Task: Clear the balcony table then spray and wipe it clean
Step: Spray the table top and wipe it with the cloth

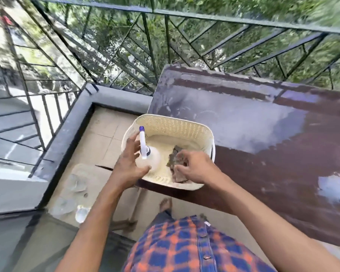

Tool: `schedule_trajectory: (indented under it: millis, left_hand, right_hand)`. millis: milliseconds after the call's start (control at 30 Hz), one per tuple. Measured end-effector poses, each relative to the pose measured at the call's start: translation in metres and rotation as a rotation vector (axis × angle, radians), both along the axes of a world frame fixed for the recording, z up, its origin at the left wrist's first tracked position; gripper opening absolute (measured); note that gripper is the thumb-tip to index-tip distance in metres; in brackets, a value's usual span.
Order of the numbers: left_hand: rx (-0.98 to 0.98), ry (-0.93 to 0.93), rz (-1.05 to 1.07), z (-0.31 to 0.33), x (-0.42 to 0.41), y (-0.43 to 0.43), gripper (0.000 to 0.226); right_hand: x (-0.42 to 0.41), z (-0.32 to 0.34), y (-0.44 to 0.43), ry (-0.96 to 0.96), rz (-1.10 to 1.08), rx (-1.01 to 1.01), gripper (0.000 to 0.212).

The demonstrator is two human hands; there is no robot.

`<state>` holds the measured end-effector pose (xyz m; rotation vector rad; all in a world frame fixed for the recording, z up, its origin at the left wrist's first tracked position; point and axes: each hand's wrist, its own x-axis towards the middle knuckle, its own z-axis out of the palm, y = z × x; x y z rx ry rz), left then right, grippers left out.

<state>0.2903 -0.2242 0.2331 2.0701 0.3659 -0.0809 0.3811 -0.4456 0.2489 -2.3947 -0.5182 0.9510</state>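
Where the cream perforated basket [173,119] sits on the near left corner of the table [273,173], everything of the task gathers in or around it. Left of the basket and lower, on the balcony floor, lies a beige board [90,173] with some clear glassware [76,182] on it, too blurred to tell apart. At the basket's left rim the left hand [128,165] is held open, its fingers [133,139] spread apart and straight. The thumb lies low against the body of the spray bottle [152,159], and the other fingers are just left of its neck, not wrapped round it. The bottle stands upright inside the basket's left half. Its body is milky and translucent, with a white trigger head tipped by a blue-violet nozzle. Just right of the bottle, on the basket floor, lies the cloth [174,154], a crumpled grey-brown rag. The right hand [194,167] comes over the basket's near right rim, its fingers curled down and bunching the cloth beneath them. Right of the basket the tabletop stretches away, dark brown and marked with broad pale grey-white patches. Behind the basket runs the dark metal railing [185,15].
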Motion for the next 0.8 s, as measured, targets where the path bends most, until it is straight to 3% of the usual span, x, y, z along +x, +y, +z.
schedule_trajectory:
  millis: [167,300,433,567,700,800]
  left_hand:
    - [0.117,-0.045,-0.069,-0.015,0.017,0.009,0.111]
    - [0.016,-0.09,-0.002,-0.028,0.041,0.015,0.099]
    - [0.102,-0.067,-0.064,-0.046,0.056,0.013,0.069]
    - [0.148,-0.12,-0.081,-0.051,0.074,0.002,0.067]
    - [0.09,-0.169,-0.146,-0.054,0.087,-0.011,0.047]
    - [0.063,-0.264,-0.083,-0.052,0.087,-0.017,0.036]
  right_hand:
    - [0.004,-0.039,0.038,-0.046,-0.104,-0.162,0.046]
    - [0.003,-0.061,0.052,-0.104,-0.118,-0.265,0.055]
    - [-0.001,-0.077,0.057,-0.163,-0.123,-0.336,0.061]
    - [-0.005,-0.09,0.06,-0.206,-0.122,-0.406,0.069]
    - [0.007,-0.09,0.062,-0.205,-0.126,-0.413,0.073]
    - [0.015,-0.089,0.061,-0.186,-0.143,-0.382,0.072]
